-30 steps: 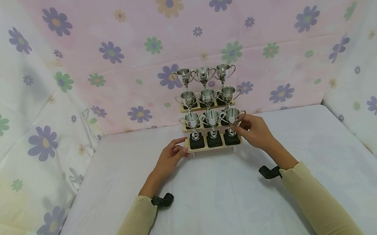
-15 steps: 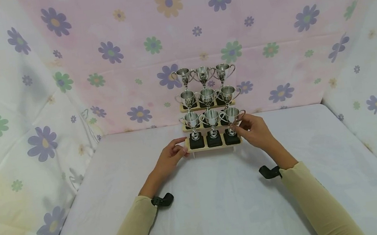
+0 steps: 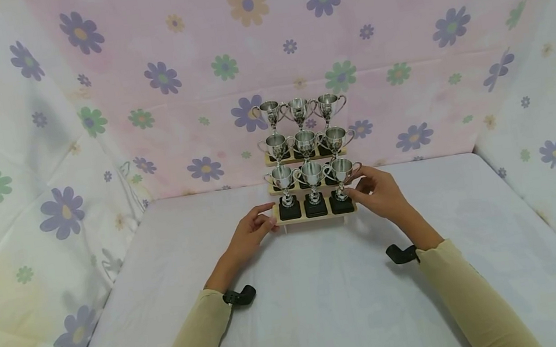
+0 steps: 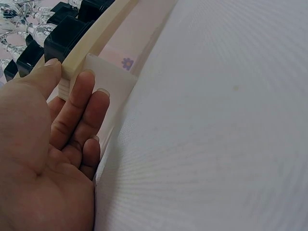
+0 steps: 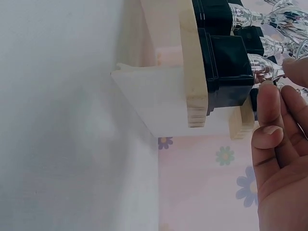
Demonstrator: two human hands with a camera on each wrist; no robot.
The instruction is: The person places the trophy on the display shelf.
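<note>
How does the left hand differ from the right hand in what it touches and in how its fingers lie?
The left hand rests with nearly straight fingers against the left end of the wooden rack, low by the table; the right hand is raised higher, at the front right trophy, its fingers bent around the cup's handle. The left hand touches only wood; the right hand reaches the silver cup. Both flank the rack's bottom step, and both arms wear beige sleeves.

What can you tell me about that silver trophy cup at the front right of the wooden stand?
The small silver trophy cup looks like polished metal, with two looped handles, a slim stem and a square black base. It stands upright at the right end of the lowest step of the pale wooden tiered stand. The right hand has its fingertips at the cup's right handle.
</note>
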